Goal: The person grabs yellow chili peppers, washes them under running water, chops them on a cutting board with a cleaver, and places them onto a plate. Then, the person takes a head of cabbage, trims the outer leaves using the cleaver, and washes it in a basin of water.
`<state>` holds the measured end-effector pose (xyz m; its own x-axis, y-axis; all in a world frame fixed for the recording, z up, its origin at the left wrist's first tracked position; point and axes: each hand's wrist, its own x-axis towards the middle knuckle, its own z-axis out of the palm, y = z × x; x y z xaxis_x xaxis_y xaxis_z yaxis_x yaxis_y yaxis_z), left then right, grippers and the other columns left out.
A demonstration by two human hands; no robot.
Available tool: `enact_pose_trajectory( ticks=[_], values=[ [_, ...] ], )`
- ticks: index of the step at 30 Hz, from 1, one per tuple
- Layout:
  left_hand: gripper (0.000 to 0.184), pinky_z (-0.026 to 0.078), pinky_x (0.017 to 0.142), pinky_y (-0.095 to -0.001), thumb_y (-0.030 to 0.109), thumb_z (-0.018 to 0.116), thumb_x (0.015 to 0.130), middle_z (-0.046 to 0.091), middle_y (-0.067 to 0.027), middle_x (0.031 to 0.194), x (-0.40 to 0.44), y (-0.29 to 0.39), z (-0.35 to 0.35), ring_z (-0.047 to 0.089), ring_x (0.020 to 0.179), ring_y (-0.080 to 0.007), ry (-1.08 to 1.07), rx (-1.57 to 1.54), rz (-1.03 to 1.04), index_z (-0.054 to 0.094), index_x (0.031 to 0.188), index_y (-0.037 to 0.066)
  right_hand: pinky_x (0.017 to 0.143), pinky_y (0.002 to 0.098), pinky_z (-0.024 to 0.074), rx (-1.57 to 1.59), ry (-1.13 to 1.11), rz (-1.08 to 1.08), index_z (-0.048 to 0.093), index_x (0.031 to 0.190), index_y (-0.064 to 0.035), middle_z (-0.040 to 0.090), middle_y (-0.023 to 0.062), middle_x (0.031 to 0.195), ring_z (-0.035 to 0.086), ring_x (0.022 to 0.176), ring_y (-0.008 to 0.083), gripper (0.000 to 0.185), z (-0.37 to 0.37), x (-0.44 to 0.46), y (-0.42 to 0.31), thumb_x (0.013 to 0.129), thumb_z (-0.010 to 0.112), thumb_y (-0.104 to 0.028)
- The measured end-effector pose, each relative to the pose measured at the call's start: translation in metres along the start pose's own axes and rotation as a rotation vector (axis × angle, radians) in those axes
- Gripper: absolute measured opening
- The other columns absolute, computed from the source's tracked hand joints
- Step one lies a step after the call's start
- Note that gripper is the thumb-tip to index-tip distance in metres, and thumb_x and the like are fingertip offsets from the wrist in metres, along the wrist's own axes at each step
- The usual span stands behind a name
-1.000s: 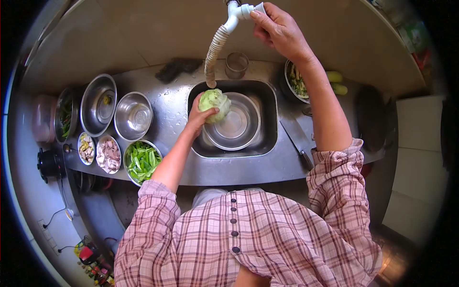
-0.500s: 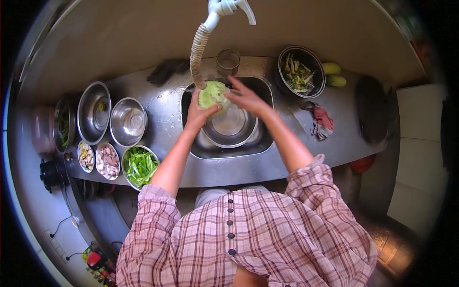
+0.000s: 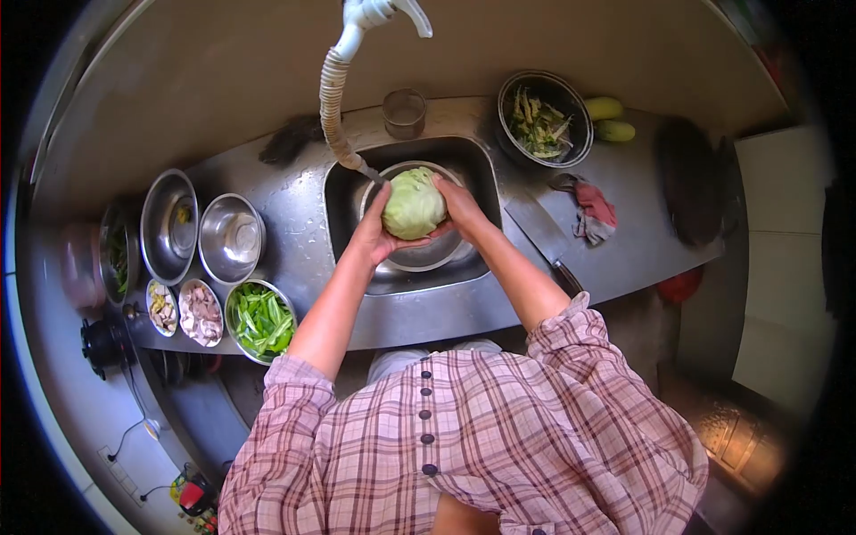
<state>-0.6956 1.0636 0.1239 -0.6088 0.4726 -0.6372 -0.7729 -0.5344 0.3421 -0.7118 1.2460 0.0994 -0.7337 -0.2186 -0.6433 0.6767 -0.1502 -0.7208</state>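
Observation:
A pale green cabbage is held between both hands over the sink. My left hand cups its left side and underside. Along its right side lies my right hand, fingers partly hidden by the cabbage. Beneath them a steel basin sits in the sink, mostly covered by the cabbage and hands. The ribbed tap hose ends close to the cabbage's upper left, near my left fingers.
On the left stand steel bowls, a bowl of sliced green peppers and small dishes of cut food. To the right lie a cleaver, a cloth, a bowl of scraps and pale green vegetables.
My right hand, blurred and apart from the cabbage's right side before, now rests against it. The cabbage sits lower in the view. The camera view has shifted, and the cleaver shows fully.

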Motion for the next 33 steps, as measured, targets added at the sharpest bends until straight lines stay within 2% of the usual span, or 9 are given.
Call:
enact_pose_trajectory(
  ticks=[6, 9, 13, 16, 20, 26, 29, 32, 33],
  values=[
    [0.073, 0.048, 0.082, -0.0597, 0.055, 0.064, 0.078, 0.051, -0.0139, 0.129, -0.004, -0.009, -0.003, 0.053, 0.114, -0.0357, -0.073, 0.036, 0.059, 0.042, 0.133, 0.013, 0.055, 0.0366, 0.0557, -0.111, -0.048, -0.042, 0.047, 0.13, -0.0072, 0.058, 0.011, 0.114, 0.064, 0.086, 0.026, 0.059, -0.025, -0.045, -0.007, 0.093, 0.038, -0.052],
    [0.075, 0.045, 0.086, -0.0591, 0.058, 0.066, 0.074, 0.051, -0.0121, 0.13, -0.009, -0.013, 0.003, 0.051, 0.116, -0.0351, -0.077, -0.098, 0.046, 0.044, 0.132, 0.016, 0.068, 0.0397, 0.0517, -0.765, 0.348, -0.505, 0.051, 0.123, -0.0042, 0.058, 0.0184, 0.11, 0.063, 0.083, 0.0335, 0.046, -0.077, -0.067, 0.027, 0.086, 0.059, -0.03],
    [0.08, 0.04, 0.093, -0.0601, 0.059, 0.069, 0.07, 0.048, -0.011, 0.134, -0.014, -0.017, 0.006, 0.046, 0.122, -0.0359, -0.121, -0.113, 0.077, 0.042, 0.134, 0.019, 0.083, 0.0445, 0.043, -1.265, 0.782, -0.615, 0.05, 0.121, -0.0039, 0.056, 0.0211, 0.101, 0.054, 0.096, 0.0364, 0.053, -0.133, -0.145, 0.067, 0.073, 0.07, -0.013],
    [0.088, 0.039, 0.095, -0.0595, 0.055, 0.074, 0.068, 0.045, -0.0119, 0.136, -0.017, -0.02, 0.014, 0.045, 0.123, -0.0369, -0.203, -0.087, 0.12, 0.037, 0.138, 0.017, 0.085, 0.0449, 0.0411, -1.46, 0.868, -0.31, 0.046, 0.123, -0.0029, 0.055, 0.0229, 0.101, 0.052, 0.097, 0.0379, 0.06, -0.14, -0.188, 0.078, 0.069, 0.072, -0.01],
    [0.09, 0.043, 0.091, -0.0583, 0.052, 0.077, 0.065, 0.046, -0.0125, 0.135, -0.015, -0.026, 0.026, 0.047, 0.121, -0.0358, -0.297, -0.001, 0.146, 0.037, 0.137, 0.016, 0.076, 0.0465, 0.0445, -1.52, 0.7, -0.33, 0.044, 0.124, -0.0048, 0.055, 0.0239, 0.096, 0.055, 0.089, 0.0398, 0.056, -0.176, -0.16, 0.12, 0.073, 0.065, -0.008],
    [0.081, 0.044, 0.092, -0.0578, 0.032, 0.073, 0.07, 0.047, -0.0107, 0.132, -0.009, -0.017, 0.04, 0.049, 0.12, -0.0316, -0.373, 0.189, 0.114, 0.034, 0.138, 0.011, 0.066, 0.048, 0.0491, -0.936, 0.81, -0.214, 0.047, 0.122, -0.0031, 0.062, 0.0212, 0.081, 0.062, 0.071, 0.0387, 0.049, -0.115, -0.186, 0.067, 0.074, 0.06, -0.007],
    [0.08, 0.046, 0.092, -0.0526, 0.027, 0.072, 0.069, 0.048, -0.0096, 0.129, -0.017, -0.015, 0.054, 0.049, 0.119, -0.029, -0.323, 0.281, 0.15, 0.034, 0.137, 0.011, 0.059, 0.0425, 0.0508, -0.772, 0.795, -0.433, 0.054, 0.118, -0.0041, 0.065, 0.0168, 0.077, 0.063, 0.064, 0.0351, 0.046, -0.078, -0.209, 0.036, 0.073, 0.063, -0.008],
    [0.079, 0.045, 0.094, -0.0478, 0.024, 0.072, 0.069, 0.047, -0.0088, 0.13, -0.012, -0.02, 0.06, 0.049, 0.119, -0.0279, -0.298, 0.426, 0.272, 0.034, 0.137, 0.011, 0.056, 0.0361, 0.0504, -0.997, 0.759, -0.981, 0.058, 0.116, -0.0071, 0.064, 0.0122, 0.076, 0.063, 0.063, 0.0292, 0.046, -0.05, -0.211, 0.007, 0.071, 0.067, -0.008],
    [0.079, 0.044, 0.096, -0.0455, 0.025, 0.073, 0.069, 0.048, -0.0077, 0.129, -0.01, -0.022, 0.061, 0.049, 0.118, -0.0262, -0.275, 0.411, 0.28, 0.034, 0.137, 0.011, 0.055, 0.0356, 0.05, -1.063, 0.71, -1.026, 0.058, 0.117, -0.0074, 0.063, 0.0109, 0.074, 0.062, 0.062, 0.0279, 0.047, -0.042, -0.212, -0.005, 0.07, 0.067, -0.008]
  ],
)
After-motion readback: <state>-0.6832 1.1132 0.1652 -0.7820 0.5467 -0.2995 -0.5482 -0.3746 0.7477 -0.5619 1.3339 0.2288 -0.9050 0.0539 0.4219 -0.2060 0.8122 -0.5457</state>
